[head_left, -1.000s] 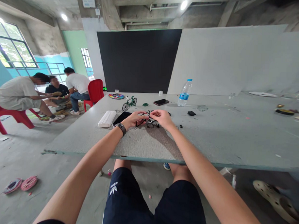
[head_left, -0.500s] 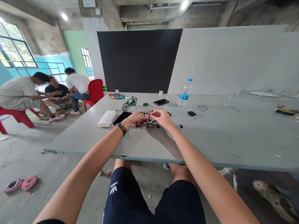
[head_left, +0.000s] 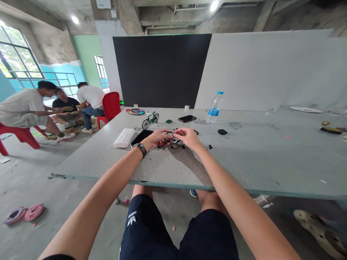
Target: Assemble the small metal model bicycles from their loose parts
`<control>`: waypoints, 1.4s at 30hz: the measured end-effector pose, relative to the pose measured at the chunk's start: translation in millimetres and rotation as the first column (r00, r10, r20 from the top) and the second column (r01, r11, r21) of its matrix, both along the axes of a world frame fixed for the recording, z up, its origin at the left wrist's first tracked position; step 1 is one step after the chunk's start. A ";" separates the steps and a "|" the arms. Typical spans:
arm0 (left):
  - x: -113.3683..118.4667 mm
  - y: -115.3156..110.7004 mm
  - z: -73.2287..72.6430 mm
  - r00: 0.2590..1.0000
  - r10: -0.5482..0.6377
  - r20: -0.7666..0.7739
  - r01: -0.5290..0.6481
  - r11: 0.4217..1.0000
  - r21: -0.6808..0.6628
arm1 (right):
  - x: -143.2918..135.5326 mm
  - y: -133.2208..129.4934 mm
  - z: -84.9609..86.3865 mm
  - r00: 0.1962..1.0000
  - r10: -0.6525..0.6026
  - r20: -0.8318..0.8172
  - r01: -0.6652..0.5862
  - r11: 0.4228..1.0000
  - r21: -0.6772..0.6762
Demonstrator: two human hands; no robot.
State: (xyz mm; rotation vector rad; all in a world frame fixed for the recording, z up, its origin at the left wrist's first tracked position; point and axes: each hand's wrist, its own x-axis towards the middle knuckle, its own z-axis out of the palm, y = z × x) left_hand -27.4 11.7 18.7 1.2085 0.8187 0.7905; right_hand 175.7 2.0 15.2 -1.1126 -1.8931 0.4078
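My left hand (head_left: 157, 138) is closed, its fingers pinching thin dark parts of a small black model bicycle (head_left: 175, 144). From the other side my right hand (head_left: 188, 137) meets it, thumb and fingertips pressed together on the top of the same dark parts. Fingers hide much of the model, and the exact part in each pinch is too small to make out. Silvery bits and a small wheel show below the fingertips. Past the hands stands a green model bicycle (head_left: 150, 120), upright on its wheels.
Left of my hands lie a white case (head_left: 124, 138) and a black tray-like item (head_left: 141, 136). Farther back are a phone (head_left: 187, 118), a water bottle (head_left: 215, 108) and a colourful disc (head_left: 135, 111). A small black object (head_left: 222, 131) lies rightward. Several people sit at left.
My hands stay in nearly the same place, with only a slight shift of the fingers and the thin dark part between them. At left, a seated person's head has moved a little.
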 end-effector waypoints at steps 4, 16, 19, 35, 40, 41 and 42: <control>0.2 -0.7 0.6 1.000 0.003 -0.005 -0.003 1.000 0.003 | 0.3 1.4 -1.6 1.000 -0.019 -0.015 0.019 1.000 -0.004; 0.8 -2.6 1.3 1.000 -0.021 0.022 0.021 0.999 0.033 | -2.8 -8.0 5.1 0.998 -0.048 0.038 0.047 0.998 0.042; 0.1 0.8 -2.4 0.999 -0.034 0.030 0.032 0.999 0.042 | -3.2 -8.2 5.1 0.997 -0.058 0.050 0.055 0.997 0.060; -0.1 1.3 -2.8 0.996 -0.082 0.027 0.081 0.996 0.038 | -6.3 -11.8 11.9 0.986 -0.094 0.138 0.076 0.989 0.128; 0.6 0.9 -2.3 0.998 -0.061 0.008 0.060 0.997 0.038 | -8.1 -11.2 11.5 0.989 -0.072 0.127 0.057 0.992 0.116; 0.6 1.1 -2.4 0.998 -0.058 0.005 0.058 0.998 0.036 | -8.4 -11.0 11.2 0.991 -0.065 0.121 0.052 0.992 0.113; 0.6 1.3 -2.5 0.998 -0.056 -0.001 0.056 0.998 0.034 | -8.6 -10.7 10.8 0.992 -0.059 0.116 0.046 0.993 0.111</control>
